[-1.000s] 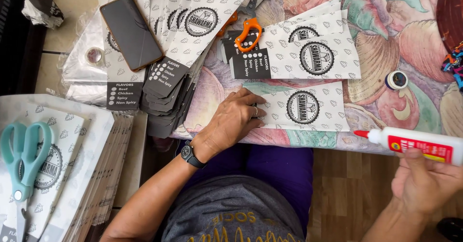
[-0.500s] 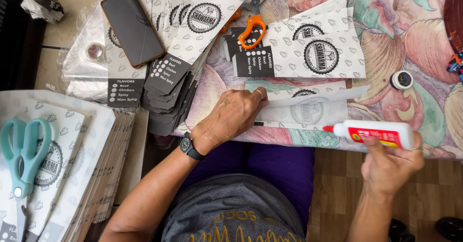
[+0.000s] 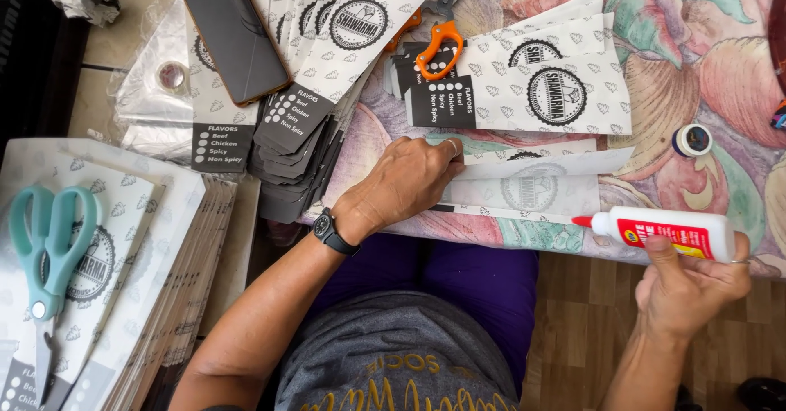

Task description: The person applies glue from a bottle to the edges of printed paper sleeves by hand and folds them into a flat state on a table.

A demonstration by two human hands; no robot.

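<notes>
My left hand (image 3: 409, 183) presses flat on the left end of a folded white printed paper wrapper (image 3: 532, 188) lying on the flowered table cover (image 3: 696, 59). A black watch sits on that wrist. My right hand (image 3: 688, 284) grips a white glue bottle (image 3: 667, 232) with a red label. The bottle lies sideways, and its red tip touches the wrapper's lower right edge. The wrapper's top flap is folded over, showing its plain back.
Finished printed wrappers (image 3: 532, 83) lie above the hand with orange-handled pliers (image 3: 438, 47) on them. A fanned pile of wrappers (image 3: 327, 67) carries a black phone (image 3: 236, 36). Teal scissors (image 3: 49, 255) rest on a paper stack at left. A bottle cap (image 3: 693, 140) lies at right.
The glue bottle moved left from the far right edge up to the wrapper's edge. The wrapper was flipped or folded, so its printed face now shows only faintly. My left hand stayed put.
</notes>
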